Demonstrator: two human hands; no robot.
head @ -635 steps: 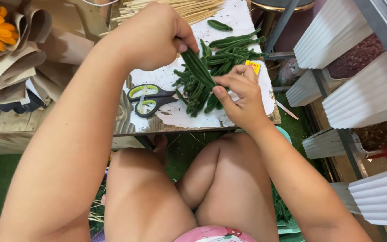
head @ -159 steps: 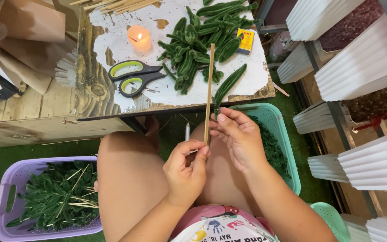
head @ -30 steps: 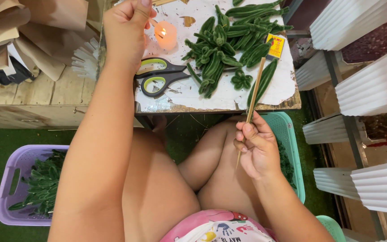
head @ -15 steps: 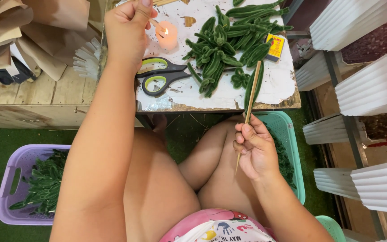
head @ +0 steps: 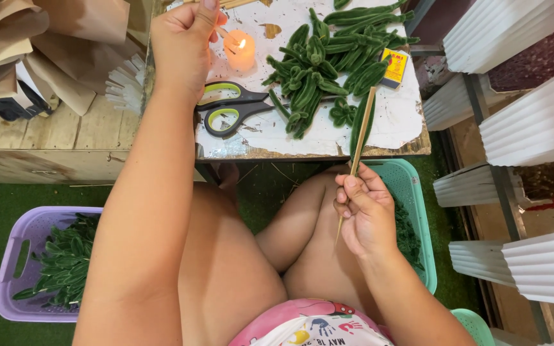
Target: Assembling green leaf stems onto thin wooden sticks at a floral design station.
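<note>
My right hand (head: pixel 363 214) holds a thin wooden stick (head: pixel 358 140) upright over my lap, its tip reaching the table's front edge. My left hand (head: pixel 184 38) is stretched out over the white-topped table (head: pixel 392 125), fingers closed on something thin held close to the flame of a small lit candle (head: pixel 240 51). A pile of fuzzy green leaf shapes (head: pixel 328 64) lies on the table to the right of the candle. Green-handled scissors (head: pixel 229 109) lie shut just below my left hand.
A small yellow matchbox (head: pixel 394 67) sits at the table's right. A teal basket (head: pixel 411 218) with green pieces stands by my right knee, a purple basket (head: pixel 27 263) of green pieces at the left. Brown paper wraps (head: pixel 46 45) lie on the wooden pallet; white pleated shelves (head: pixel 533 128) stand to the right.
My left hand stays by the candle, shifting only slightly. My right hand with the stick has drifted a little lower and leftward.
</note>
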